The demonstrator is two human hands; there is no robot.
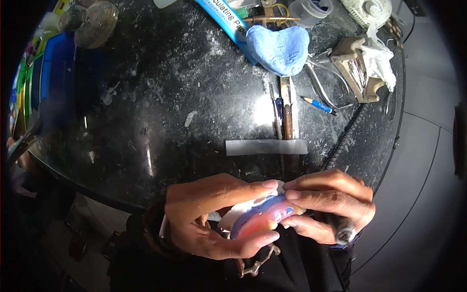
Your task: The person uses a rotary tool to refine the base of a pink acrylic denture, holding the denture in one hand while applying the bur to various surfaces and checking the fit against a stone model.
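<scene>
Near the table's front edge, both hands hold a dental cast (pixel 240 209) of white and blue plaster, with a pink denture base (pixel 260 221) and a few teeth on it. My left hand (pixel 206 214) is closed around its left side, thumb along the pink edge and fingers over the back. My right hand (pixel 335 202) pinches the right end between fingers and thumb. A metal-ended rod (pixel 346 231) sticks out under the right-hand fingers. Below the left hand hangs a jointed metal frame (pixel 258 267); whether it is attached to the cast is hidden.
Beyond the hands lie a grey paper strip (pixel 266 147), a brown-handled knife (pixel 288 119), a short blue pencil (pixel 318 104) and pliers (pixel 318 86). Farther back are a blue plaster piece (pixel 279 51) and a tissue holder (pixel 355 73). A dark coiled cord (pixel 345 138) runs along the right; a blue box (pixel 56 68) stands left.
</scene>
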